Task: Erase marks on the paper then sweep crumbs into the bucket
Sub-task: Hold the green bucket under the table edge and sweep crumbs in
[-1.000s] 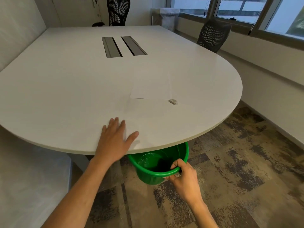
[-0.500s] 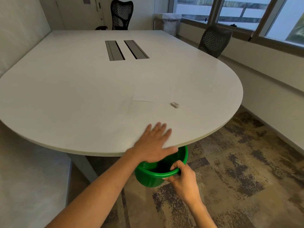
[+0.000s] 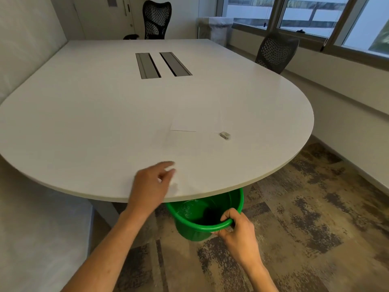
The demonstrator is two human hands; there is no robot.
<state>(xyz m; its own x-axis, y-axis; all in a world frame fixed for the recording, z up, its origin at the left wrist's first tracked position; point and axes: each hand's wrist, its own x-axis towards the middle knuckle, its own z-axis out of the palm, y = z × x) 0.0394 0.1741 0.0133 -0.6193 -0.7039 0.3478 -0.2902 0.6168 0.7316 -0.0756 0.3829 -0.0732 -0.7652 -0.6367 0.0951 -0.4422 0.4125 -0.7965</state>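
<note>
A green bucket (image 3: 237, 200) hangs just below the near edge of the white table (image 3: 105, 123), partly tucked under it. My right hand (image 3: 237, 230) grips the bucket's near rim. My left hand (image 3: 150, 184) rests on the table edge left of the bucket, blurred, fingers loosely curled with nothing in them. A white sheet of paper (image 3: 195, 121) lies flat near the table's middle, hard to tell from the tabletop. A small white eraser (image 3: 225, 135) sits at the paper's right corner. No crumbs are clear enough to make out.
Two grey cable slots (image 3: 163, 65) sit further back on the table. Black mesh chairs stand at the far end (image 3: 156, 18) and at the right side (image 3: 275, 51). A white bin (image 3: 216, 28) stands by the windows. Patterned carpet lies under the bucket.
My left hand swept right along the table edge toward the bucket, then drew back left with its fingers curling. My right hand kept its hold on the bucket rim.
</note>
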